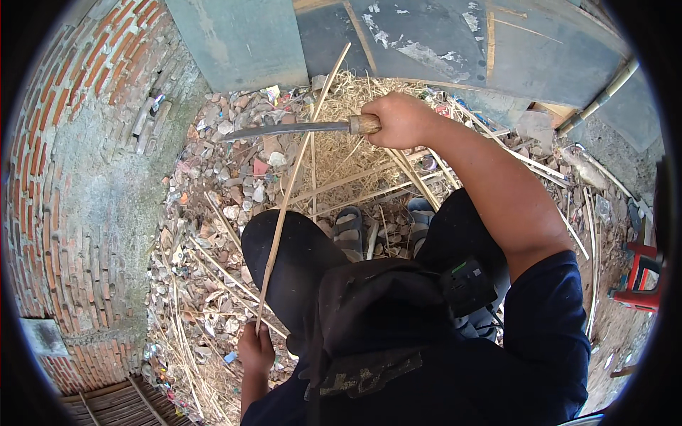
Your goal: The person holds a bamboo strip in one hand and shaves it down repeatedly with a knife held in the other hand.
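My right hand is closed round the wooden handle of a long knife. Its curved blade points left and lies across a thin bamboo strip in this view; whether the two touch, I cannot tell. Down at the lower left, my left hand grips the near end of that strip. The strip slants up past my left knee, its far end above the blade. A heap of pale shavings lies beyond the knife. More bamboo strips lie ahead of my sandalled feet.
Broken stones and litter cover the ground. A worn brick wall rises on the left, and grey-blue panels stand ahead. Loose strips lie at the lower left. A red plastic stool is at the right.
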`<state>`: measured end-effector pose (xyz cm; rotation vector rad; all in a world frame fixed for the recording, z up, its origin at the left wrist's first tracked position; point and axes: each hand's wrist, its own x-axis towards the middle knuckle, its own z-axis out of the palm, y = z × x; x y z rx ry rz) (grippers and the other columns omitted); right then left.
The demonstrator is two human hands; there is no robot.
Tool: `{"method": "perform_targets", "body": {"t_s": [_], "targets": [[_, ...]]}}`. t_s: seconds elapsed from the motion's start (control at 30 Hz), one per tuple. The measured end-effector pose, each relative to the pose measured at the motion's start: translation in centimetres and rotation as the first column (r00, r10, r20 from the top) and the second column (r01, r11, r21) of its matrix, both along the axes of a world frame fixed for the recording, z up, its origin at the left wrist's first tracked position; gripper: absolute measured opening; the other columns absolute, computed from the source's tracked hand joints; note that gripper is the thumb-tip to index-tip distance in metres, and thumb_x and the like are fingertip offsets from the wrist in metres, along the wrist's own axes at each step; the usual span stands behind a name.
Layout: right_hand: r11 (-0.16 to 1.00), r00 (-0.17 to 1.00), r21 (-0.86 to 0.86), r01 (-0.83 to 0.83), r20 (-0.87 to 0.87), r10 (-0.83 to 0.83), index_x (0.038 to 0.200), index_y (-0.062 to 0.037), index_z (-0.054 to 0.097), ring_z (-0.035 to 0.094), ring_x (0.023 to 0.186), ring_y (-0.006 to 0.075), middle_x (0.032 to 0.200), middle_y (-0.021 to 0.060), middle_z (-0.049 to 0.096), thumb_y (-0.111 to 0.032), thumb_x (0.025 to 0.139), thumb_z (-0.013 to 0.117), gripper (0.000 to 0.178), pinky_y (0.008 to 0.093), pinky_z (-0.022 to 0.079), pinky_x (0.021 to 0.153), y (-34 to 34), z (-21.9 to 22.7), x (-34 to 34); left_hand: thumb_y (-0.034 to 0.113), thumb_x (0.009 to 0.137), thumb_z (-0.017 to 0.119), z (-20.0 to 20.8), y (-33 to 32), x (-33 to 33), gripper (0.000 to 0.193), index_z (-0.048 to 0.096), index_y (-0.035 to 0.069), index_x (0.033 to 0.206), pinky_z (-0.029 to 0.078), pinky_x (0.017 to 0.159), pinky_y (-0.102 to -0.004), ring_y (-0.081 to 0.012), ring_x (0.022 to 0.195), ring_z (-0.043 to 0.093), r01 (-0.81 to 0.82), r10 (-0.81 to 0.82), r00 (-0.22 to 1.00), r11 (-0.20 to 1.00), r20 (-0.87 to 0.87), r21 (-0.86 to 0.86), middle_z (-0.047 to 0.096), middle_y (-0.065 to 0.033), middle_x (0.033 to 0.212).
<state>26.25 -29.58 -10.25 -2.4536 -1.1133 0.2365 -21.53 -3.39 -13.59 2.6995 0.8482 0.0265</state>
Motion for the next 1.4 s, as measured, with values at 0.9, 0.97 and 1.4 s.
{"method": "perform_targets", "body": {"t_s": [0.9, 0.97, 1.4], "targets": [[0.992, 0.983, -0.051, -0.120, -0.148, 0.111, 0.087, -0.0124, 0.068, 0.069, 0.082, 0.0334, 0.081, 0.0122, 0.069, -0.023, 0.073, 0.068, 0.017, 0.0464, 0.053, 0.073, 1.8, -2.0, -0.6, 0.035, 0.107, 0.044, -1.2, -0.7, 5.2, 0.039, 0.049, 0.005, 0.083, 0.032, 0.055, -0.0269, -0.0059, 0.063, 0.037, 0.083, 0.026, 0.984, 0.809, 0.176, -0.582, 0.042, 0.0042, 0.066], [0.994, 0.988, -0.031, -0.105, -0.116, 0.101, 0.087, -0.0126, 0.068, 0.069, 0.082, 0.0334, 0.080, 0.0125, 0.069, -0.023, 0.074, 0.068, 0.017, 0.0465, 0.054, 0.073, 1.9, -2.7, -0.6, 0.035, 0.108, 0.043, -1.5, -0.4, 4.9, 0.039, 0.049, 0.005, 0.083, 0.032, 0.055, -0.0267, -0.0058, 0.063, 0.037, 0.105, 0.004, 0.983, 0.810, 0.184, -0.577, 0.042, 0.0046, 0.067], [0.997, 1.000, -0.080, 0.023, -0.007, -0.023, 0.092, -0.0119, 0.069, 0.069, 0.078, 0.0283, 0.082, 0.0102, 0.069, -0.028, 0.087, 0.064, 0.018, 0.0459, 0.054, 0.074, 1.8, -3.2, 1.2, 0.038, 0.107, 0.042, -0.1, -0.3, 5.8, 0.041, 0.051, 0.005, 0.085, 0.032, 0.057, -0.0262, -0.0060, 0.065, 0.039, 0.125, -0.033, 0.985, 0.812, 0.169, -0.571, 0.044, 0.0036, 0.068]]}}
